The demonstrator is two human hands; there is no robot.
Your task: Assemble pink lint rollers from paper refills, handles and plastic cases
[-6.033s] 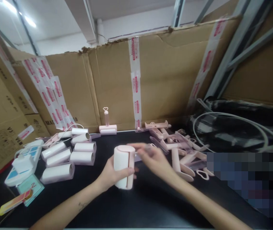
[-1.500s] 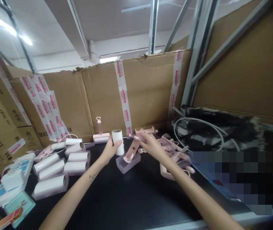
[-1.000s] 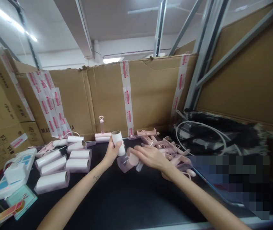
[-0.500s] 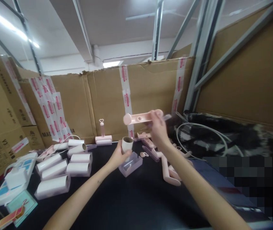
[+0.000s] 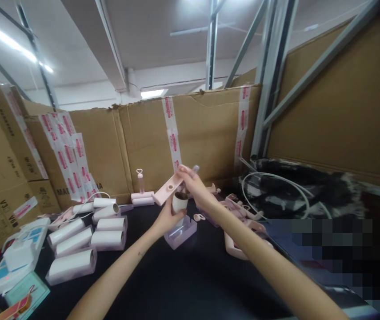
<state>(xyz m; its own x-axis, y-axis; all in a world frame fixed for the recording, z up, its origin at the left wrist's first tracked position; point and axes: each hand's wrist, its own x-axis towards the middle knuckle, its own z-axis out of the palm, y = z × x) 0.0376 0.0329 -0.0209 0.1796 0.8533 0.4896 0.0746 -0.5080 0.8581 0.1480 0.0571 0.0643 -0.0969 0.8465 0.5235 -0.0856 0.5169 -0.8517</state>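
Note:
My left hand is closed around a white lint roller refill, its hollow core facing up. Just below the refill stands a translucent lilac case with an open top; whether the two touch is hard to see. In my right hand is a pink lint roller frame, tilted, with a hole in its middle. Its lower end is close above my left hand and the refill. A clear, rod-like piece sticks out past the right fingers. A small pink-and-white ring piece lies right of the case.
Several white refills in lilac cases lie at left, beside a white power strip. A lint roller with a heart-topped handle stands behind. Pink parts are piled at right, near a white cable. Cardboard walls enclose the black table.
My right hand has brought the pink frame left and down to the refill, tilting it from nearly level. My left hand still holds the refill at the case.

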